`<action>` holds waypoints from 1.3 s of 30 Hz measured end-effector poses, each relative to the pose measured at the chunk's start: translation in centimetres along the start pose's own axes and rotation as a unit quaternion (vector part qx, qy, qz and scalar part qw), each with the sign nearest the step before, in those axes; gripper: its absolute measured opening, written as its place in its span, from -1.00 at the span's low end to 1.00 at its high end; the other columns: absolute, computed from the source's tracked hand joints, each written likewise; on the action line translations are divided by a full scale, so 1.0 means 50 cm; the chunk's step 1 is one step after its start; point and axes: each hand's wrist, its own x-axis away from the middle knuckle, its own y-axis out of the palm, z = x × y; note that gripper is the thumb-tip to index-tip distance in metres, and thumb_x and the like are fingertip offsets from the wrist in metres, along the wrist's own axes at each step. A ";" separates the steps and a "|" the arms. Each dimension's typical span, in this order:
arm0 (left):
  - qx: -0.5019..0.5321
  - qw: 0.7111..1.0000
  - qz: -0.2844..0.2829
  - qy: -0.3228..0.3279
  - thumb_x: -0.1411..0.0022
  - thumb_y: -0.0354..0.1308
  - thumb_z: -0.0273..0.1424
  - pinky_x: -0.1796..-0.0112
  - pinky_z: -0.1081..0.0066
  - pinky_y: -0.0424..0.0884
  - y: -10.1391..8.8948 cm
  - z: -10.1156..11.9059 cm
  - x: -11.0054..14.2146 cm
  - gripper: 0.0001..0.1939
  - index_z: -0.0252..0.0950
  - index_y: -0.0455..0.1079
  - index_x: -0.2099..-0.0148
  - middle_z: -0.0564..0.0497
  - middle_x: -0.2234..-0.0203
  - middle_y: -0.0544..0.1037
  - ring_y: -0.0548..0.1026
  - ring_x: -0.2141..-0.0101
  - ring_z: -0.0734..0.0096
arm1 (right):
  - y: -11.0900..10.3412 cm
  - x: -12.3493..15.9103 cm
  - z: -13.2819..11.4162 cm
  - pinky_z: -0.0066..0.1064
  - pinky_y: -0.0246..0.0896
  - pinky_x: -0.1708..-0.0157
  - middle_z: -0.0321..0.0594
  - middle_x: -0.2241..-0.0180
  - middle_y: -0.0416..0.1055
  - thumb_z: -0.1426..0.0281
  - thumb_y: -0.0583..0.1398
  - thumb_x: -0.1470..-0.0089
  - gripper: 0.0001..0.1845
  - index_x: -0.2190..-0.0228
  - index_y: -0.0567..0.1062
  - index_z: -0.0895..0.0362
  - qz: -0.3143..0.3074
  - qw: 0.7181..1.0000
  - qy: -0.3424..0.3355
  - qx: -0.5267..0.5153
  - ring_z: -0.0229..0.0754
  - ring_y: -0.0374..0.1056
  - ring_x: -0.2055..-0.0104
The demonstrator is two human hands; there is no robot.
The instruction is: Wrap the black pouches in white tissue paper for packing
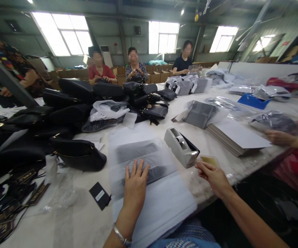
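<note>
My left hand [134,186] lies flat with fingers spread on a dark item wrapped in translucent white paper [149,162] at the table's near edge. My right hand [212,175] is to the right of a grey tape dispenser [181,146]. Its fingers are pinched together beside a small yellowish piece of tape [210,160]; I cannot make out whether they grip it. A black tag card [99,195] lies left of the wrapped item, and a black handbag [79,155] sits behind that card.
A heap of black handbags [61,103] fills the left and middle of the table [81,220]. A stack of grey card sheets [235,137] and plastic-wrapped packs [200,113] lie to the right. Black tags [14,196] lie at the left edge. Three people sit opposite; another person's hand [280,137] reaches in at right.
</note>
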 end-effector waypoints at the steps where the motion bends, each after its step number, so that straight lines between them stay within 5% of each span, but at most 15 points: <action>1: 0.001 1.000 -0.002 0.000 -0.33 0.04 -0.48 -0.15 -0.16 0.22 0.000 -0.001 0.000 -0.58 -0.09 0.34 -0.20 -0.01 -0.25 0.31 0.22 -0.26 0.00 | -0.003 -0.007 0.007 -0.39 0.46 0.47 -0.15 0.42 0.56 0.06 0.45 0.32 -0.51 0.39 0.65 0.16 0.006 1.000 -0.012 0.022 -0.25 0.38 0.53; 6: 0.003 1.000 -0.009 -0.001 -0.33 0.05 -0.46 -0.16 -0.16 0.21 0.002 -0.004 0.000 -0.58 -0.08 0.34 -0.20 0.00 -0.26 0.30 0.22 -0.26 0.01 | -0.037 0.002 -0.001 -0.33 0.43 0.44 -0.14 0.41 0.58 -0.02 0.31 0.09 -0.52 0.34 0.65 0.13 -0.014 0.964 -0.112 0.239 -0.16 0.41 0.52; 10: 0.004 1.000 -0.016 0.002 -0.33 0.05 -0.46 -0.17 -0.16 0.19 -0.004 -0.005 -0.001 -0.56 -0.08 0.31 -0.22 0.01 -0.27 0.27 0.19 -0.27 0.00 | -0.019 0.035 -0.080 -0.29 0.41 0.26 -0.17 0.32 0.59 0.08 0.21 -0.10 -0.65 0.28 0.64 0.04 -0.176 0.884 -0.260 0.345 -0.08 0.48 0.34; 14: 0.005 1.000 -0.016 -0.003 -0.32 0.06 -0.46 -0.16 -0.14 0.22 -0.010 -0.002 -0.004 -0.57 -0.07 0.33 -0.20 0.01 -0.26 0.30 0.23 -0.25 0.02 | 0.084 0.026 -0.176 -0.36 0.33 0.23 -0.19 0.34 0.56 0.15 0.15 -0.19 -0.70 0.32 0.62 0.03 -0.355 0.767 -0.361 0.395 -0.14 0.44 0.31; 18: -0.002 1.000 -0.005 -0.001 -0.32 0.05 -0.46 -0.15 -0.15 0.25 -0.004 -0.002 0.000 -0.57 -0.06 0.34 -0.20 -0.01 -0.26 0.30 0.23 -0.25 0.03 | 0.225 -0.031 -0.216 -0.45 0.23 0.33 -0.24 0.42 0.51 0.17 0.13 -0.20 -0.69 0.34 0.60 0.07 -0.480 0.661 -0.406 0.409 -0.24 0.38 0.40; 23: -0.020 1.000 0.000 0.003 -0.33 0.05 -0.46 -0.15 -0.16 0.25 0.013 -0.006 0.008 -0.54 -0.05 0.28 -0.24 0.03 -0.28 0.25 0.20 -0.27 0.03 | 0.366 -0.107 -0.204 -0.47 0.10 0.43 -0.32 0.48 0.53 0.23 0.21 -0.10 -0.80 0.45 0.60 0.01 -0.495 0.529 -0.459 0.513 -0.23 0.39 0.42; 27: -0.029 0.999 0.015 0.005 -0.34 0.05 -0.43 -0.14 -0.12 0.28 0.025 -0.008 0.010 -0.56 -0.03 0.28 -0.23 0.05 -0.27 0.29 0.23 -0.25 0.08 | 0.409 -0.123 -0.200 -0.44 0.05 0.47 -0.30 0.51 0.54 0.20 0.27 -0.03 -0.84 0.47 0.61 -0.03 -0.453 0.457 -0.483 0.594 -0.16 0.42 0.43; 31: -0.022 0.999 0.045 -0.003 -0.35 0.05 -0.34 -0.14 -0.07 0.28 0.036 -0.010 0.009 -0.62 -0.02 0.32 -0.20 0.02 -0.24 0.33 0.28 -0.22 0.11 | 0.423 -0.117 -0.209 -0.42 0.09 0.44 -0.20 0.50 0.55 0.07 0.31 0.01 -0.73 0.41 0.62 0.00 -0.413 0.431 -0.488 0.636 -0.08 0.46 0.40; 34: -0.023 0.999 0.046 -0.002 -0.35 0.06 -0.35 -0.13 -0.08 0.28 0.039 -0.012 0.006 -0.62 -0.02 0.34 -0.19 0.00 -0.24 0.34 0.29 -0.22 0.09 | 0.427 -0.129 -0.212 -0.37 0.15 0.43 -0.07 0.46 0.56 -0.13 0.30 0.11 -0.47 0.37 0.62 0.09 -0.372 0.441 -0.478 0.663 0.02 0.48 0.37; 36: -0.029 0.999 0.036 0.000 -0.34 0.06 -0.37 -0.12 -0.09 0.29 0.036 -0.012 0.004 -0.60 -0.03 0.32 -0.20 0.00 -0.24 0.33 0.28 -0.22 0.08 | 0.418 -0.147 -0.213 -0.35 0.17 0.41 -0.05 0.44 0.56 -0.16 0.29 0.12 -0.43 0.36 0.61 0.09 -0.335 0.485 -0.455 0.668 0.05 0.48 0.35; 39: -0.037 0.999 0.021 0.002 -0.33 0.05 -0.42 -0.11 -0.11 0.31 0.029 -0.011 0.001 -0.57 -0.03 0.30 -0.22 0.03 -0.26 0.30 0.26 -0.23 0.07 | 0.364 -0.179 -0.215 -0.34 0.21 0.36 -0.10 0.34 0.58 0.04 0.24 -0.09 -0.64 0.29 0.59 0.06 -0.259 0.563 -0.423 0.661 0.02 0.49 0.28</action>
